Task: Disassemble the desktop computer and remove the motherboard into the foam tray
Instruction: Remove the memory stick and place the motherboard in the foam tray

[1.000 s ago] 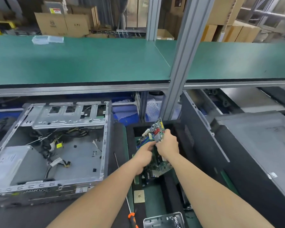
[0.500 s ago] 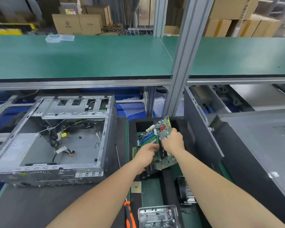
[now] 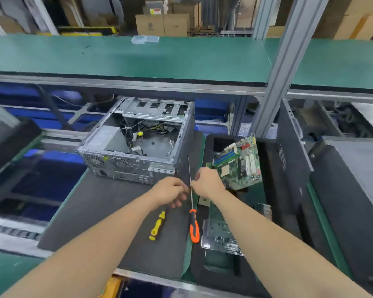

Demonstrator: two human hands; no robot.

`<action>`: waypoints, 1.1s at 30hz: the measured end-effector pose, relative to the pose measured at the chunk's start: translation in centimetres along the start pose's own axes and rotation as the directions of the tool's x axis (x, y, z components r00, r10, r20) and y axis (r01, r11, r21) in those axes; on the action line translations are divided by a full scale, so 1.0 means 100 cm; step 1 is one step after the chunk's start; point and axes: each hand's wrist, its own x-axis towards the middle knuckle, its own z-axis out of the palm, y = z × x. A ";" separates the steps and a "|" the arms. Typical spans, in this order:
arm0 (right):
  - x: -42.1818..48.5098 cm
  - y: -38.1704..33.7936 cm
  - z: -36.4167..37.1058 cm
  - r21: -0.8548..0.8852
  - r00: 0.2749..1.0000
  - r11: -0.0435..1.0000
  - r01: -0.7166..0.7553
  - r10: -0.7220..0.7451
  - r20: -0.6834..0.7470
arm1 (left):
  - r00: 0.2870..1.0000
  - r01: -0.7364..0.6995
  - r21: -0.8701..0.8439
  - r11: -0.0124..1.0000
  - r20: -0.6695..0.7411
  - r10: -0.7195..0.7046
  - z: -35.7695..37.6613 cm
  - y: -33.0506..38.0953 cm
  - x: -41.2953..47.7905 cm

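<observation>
1. Motherboard [image 3: 239,166]: out of the case. It sits in the far half of the black foam tray [image 3: 269,168], right of the mat. It lies at a slant, not flat, with its component side up. Neither hand touches it.

2. Computer case [image 3: 138,147]: open side up on the far part of the dark mat [image 3: 108,203]. The floor of the case is bare metal, and loose cables are bunched toward its far left corner.

3. Left hand [image 3: 170,191]: over the mat, just left of a screwdriver shaft. Its fingers are loosely curled and nothing is seen in them.

4. Right hand [image 3: 207,183]: just right of the same shaft, at the near left corner of the motherboard. Its fingers are bent toward the shaft. The picture is blurred here, so I cannot tell whether they pinch the shaft, touch it or stand clear.

5. Tools: 2 screwdrivers lie on the mat. The orange-handled screwdriver [image 3: 194,226] has a long shaft that runs up between the 2 hands. The yellow-handled screwdriver [image 3: 157,225] lies to its left, below the left hand.

6. Other items: a metal plate [image 3: 220,237] rests in the near part of the tray. A black side panel [image 3: 293,151] stands upright along the tray's right side. A green shelf [image 3: 159,59] runs above, with cardboard boxes [image 3: 162,24] behind it.
</observation>
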 end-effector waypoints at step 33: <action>-0.123 -0.020 0.089 0.740 0.914 0.579 -0.342 0.389 0.119 | 0.994 -0.107 -0.141 0.984 -0.019 0.105 0.004 -0.085 -0.041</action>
